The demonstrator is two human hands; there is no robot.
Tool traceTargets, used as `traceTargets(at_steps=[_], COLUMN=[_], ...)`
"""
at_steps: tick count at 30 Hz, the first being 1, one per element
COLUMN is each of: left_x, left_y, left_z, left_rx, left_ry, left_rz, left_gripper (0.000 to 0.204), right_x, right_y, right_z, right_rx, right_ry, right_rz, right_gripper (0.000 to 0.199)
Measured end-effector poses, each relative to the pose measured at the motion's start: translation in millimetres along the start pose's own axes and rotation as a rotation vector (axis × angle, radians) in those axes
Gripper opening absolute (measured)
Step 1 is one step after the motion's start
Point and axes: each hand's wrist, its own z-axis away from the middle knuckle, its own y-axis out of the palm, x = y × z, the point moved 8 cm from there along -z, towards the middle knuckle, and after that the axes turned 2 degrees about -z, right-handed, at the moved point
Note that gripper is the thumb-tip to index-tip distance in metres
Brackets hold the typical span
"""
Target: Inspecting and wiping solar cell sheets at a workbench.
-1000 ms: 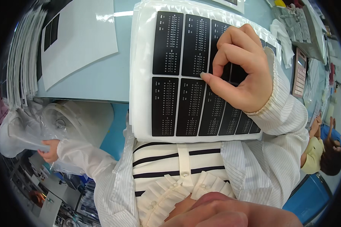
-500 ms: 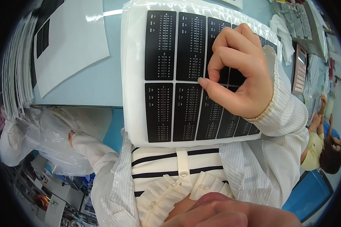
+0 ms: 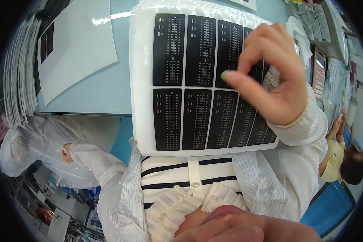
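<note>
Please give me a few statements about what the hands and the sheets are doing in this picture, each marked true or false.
1. The right hand is raised over the sheet of black labels, thumb and forefinger pinched. True.
2. The left hand rests on the label sheet. False: it is down at the left, at clear plastic bags.
3. The labels lie in two rows. True.
4. The tabletop is red. False: it is light blue.
5. A white sheet lies left of the label stack. True.
</note>
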Motion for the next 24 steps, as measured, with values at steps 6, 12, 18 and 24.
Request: traceTargets(at_steps=[6, 12, 18, 24], left_x=[-109, -255, -367, -407], left_y=[-69, -106, -81, -80], left_z=[-73, 43, 195, 288], left_rx=[-0.74, -0.589, 0.27, 0.573], left_ry=[0.519, 0.779, 1.102, 1.283], left_rz=[0.377, 0.858, 1.003, 1.02], left_gripper=[0.033, 0.025, 0.018, 0.025], right_x=[-56, -173, -196, -206], right_y=[-98, -147, -111, -101], right_z=[51, 144, 150, 105], right_rx=[-0.44, -0.527, -0.461, -0.47], right_ry=[0.142, 0.612, 0.449, 0.36], right_rz=[0.336, 0.404, 0.428, 0.66], right_gripper=[0.01, 0.018, 0.025, 0.023])
